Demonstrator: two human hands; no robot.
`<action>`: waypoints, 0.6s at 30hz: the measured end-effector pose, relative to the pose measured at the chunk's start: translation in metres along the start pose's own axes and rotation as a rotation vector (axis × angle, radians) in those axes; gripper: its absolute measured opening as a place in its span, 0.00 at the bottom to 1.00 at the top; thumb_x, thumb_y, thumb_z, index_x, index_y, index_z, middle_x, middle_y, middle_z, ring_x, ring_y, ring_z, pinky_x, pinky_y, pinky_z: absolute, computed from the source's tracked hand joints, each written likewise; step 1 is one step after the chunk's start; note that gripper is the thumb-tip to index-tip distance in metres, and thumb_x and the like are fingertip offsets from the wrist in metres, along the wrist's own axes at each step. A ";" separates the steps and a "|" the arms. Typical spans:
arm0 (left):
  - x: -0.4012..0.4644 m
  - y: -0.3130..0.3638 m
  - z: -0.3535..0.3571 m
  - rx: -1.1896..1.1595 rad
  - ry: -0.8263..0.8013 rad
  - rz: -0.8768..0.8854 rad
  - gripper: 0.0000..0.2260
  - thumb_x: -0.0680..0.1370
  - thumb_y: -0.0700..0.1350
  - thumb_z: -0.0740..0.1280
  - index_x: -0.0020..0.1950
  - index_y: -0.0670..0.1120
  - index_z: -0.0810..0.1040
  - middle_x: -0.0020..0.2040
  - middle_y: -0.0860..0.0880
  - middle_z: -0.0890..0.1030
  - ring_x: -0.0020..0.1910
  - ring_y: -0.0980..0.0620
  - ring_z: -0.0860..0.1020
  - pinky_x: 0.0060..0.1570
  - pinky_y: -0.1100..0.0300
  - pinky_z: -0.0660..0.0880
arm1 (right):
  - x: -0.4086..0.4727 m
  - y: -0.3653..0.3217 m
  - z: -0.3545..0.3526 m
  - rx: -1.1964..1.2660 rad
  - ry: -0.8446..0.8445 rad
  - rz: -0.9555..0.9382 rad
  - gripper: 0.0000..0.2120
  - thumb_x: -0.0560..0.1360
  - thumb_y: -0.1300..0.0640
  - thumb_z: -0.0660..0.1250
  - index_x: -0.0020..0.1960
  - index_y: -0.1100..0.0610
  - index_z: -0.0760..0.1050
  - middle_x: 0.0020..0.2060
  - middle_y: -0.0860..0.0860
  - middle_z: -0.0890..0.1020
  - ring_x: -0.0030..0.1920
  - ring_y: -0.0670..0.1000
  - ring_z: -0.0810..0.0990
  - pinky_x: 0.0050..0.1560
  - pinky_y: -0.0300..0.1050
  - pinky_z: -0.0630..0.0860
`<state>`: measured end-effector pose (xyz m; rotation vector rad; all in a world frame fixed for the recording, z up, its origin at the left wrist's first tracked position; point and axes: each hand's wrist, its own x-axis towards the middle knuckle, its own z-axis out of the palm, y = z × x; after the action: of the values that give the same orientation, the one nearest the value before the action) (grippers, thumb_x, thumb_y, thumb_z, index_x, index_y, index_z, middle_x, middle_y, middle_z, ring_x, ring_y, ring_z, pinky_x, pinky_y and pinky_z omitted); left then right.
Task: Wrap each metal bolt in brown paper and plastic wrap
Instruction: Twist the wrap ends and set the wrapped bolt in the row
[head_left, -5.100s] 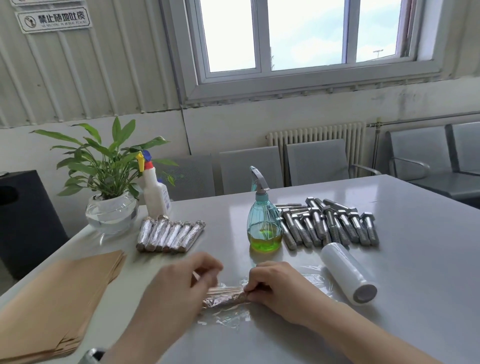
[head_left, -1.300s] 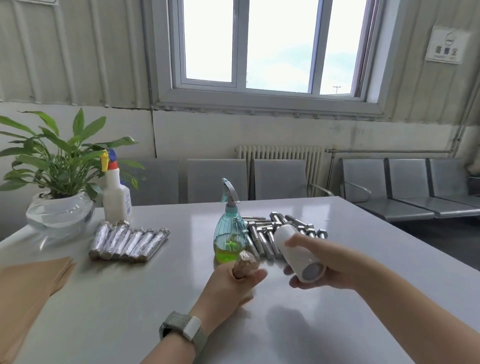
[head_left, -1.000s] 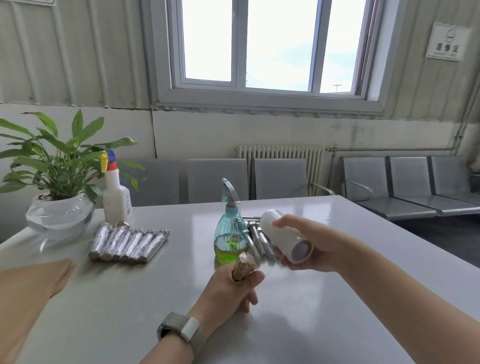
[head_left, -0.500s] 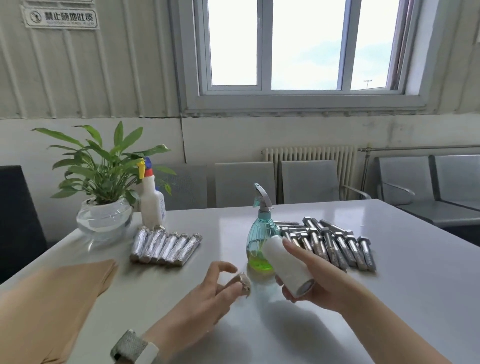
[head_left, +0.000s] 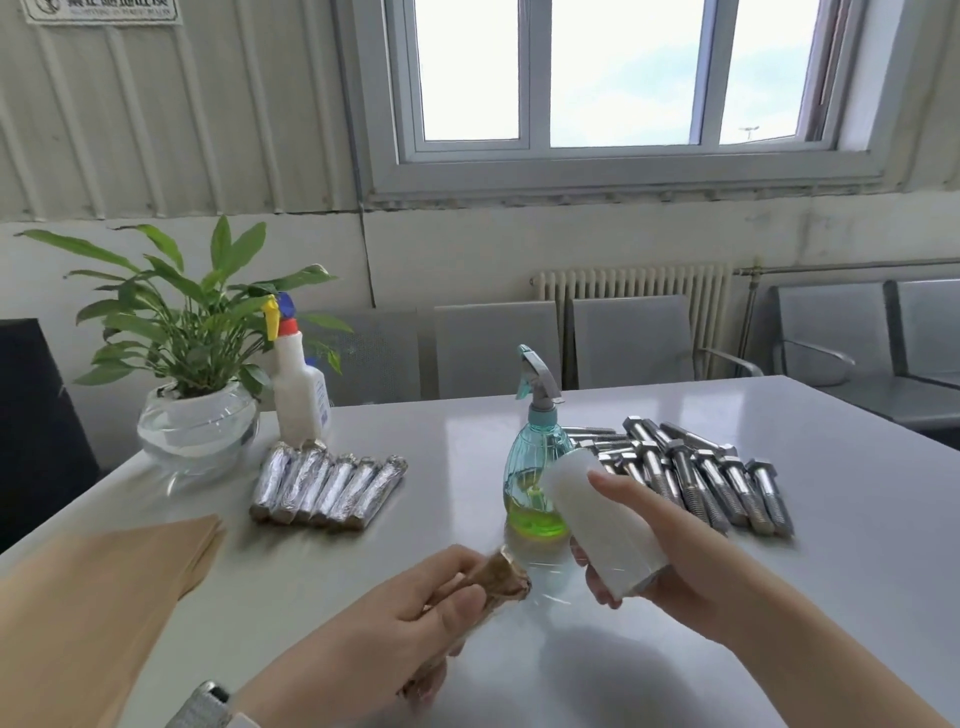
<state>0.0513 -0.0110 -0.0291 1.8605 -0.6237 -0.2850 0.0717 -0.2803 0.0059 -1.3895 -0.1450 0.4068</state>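
Observation:
My left hand (head_left: 400, 618) grips a bolt wrapped in brown paper and film (head_left: 493, 577), its end poking out toward the right. Just right of it, my right hand (head_left: 670, 566) holds the white roll of plastic wrap (head_left: 597, 525) above the table. A thin stretch of clear film seems to run between the bolt and the roll. Several bare metal bolts (head_left: 696, 478) lie in a row behind the roll. Several wrapped bolts (head_left: 327, 486) lie side by side at the centre left. A stack of brown paper sheets (head_left: 98, 597) lies at the near left.
A teal spray bottle with green liquid (head_left: 535, 467) stands just behind my hands. A white spray bottle (head_left: 298, 384) and a potted plant in a glass bowl (head_left: 197, 415) stand at the back left of the white table (head_left: 857, 571). Grey chairs line the wall.
My left hand has closed more firmly round the wrapped bolt and turned it. The roll in my right hand has stayed close beside it. The view has shifted slightly.

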 end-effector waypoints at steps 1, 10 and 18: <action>0.001 -0.001 0.001 -0.008 0.000 -0.003 0.20 0.76 0.65 0.63 0.61 0.54 0.75 0.36 0.53 0.71 0.30 0.50 0.68 0.30 0.58 0.69 | -0.001 -0.001 0.001 -0.004 0.007 -0.015 0.33 0.65 0.38 0.75 0.59 0.62 0.77 0.39 0.62 0.78 0.34 0.59 0.76 0.33 0.49 0.75; 0.005 0.001 0.009 0.274 0.150 -0.021 0.09 0.80 0.59 0.58 0.57 0.62 0.75 0.33 0.59 0.73 0.30 0.59 0.69 0.32 0.67 0.66 | -0.004 0.001 0.011 -0.131 0.136 -0.120 0.26 0.65 0.38 0.73 0.54 0.55 0.81 0.39 0.56 0.80 0.36 0.55 0.78 0.36 0.48 0.74; 0.008 0.006 0.015 0.468 0.504 0.030 0.06 0.81 0.55 0.59 0.55 0.62 0.74 0.37 0.64 0.77 0.37 0.61 0.74 0.40 0.66 0.69 | -0.008 0.009 0.039 -0.499 0.235 -0.514 0.19 0.61 0.48 0.77 0.51 0.43 0.77 0.40 0.45 0.82 0.36 0.43 0.80 0.34 0.36 0.75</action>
<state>0.0489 -0.0286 -0.0284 2.2508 -0.3837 0.3769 0.0497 -0.2457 0.0057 -1.8065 -0.4194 -0.2410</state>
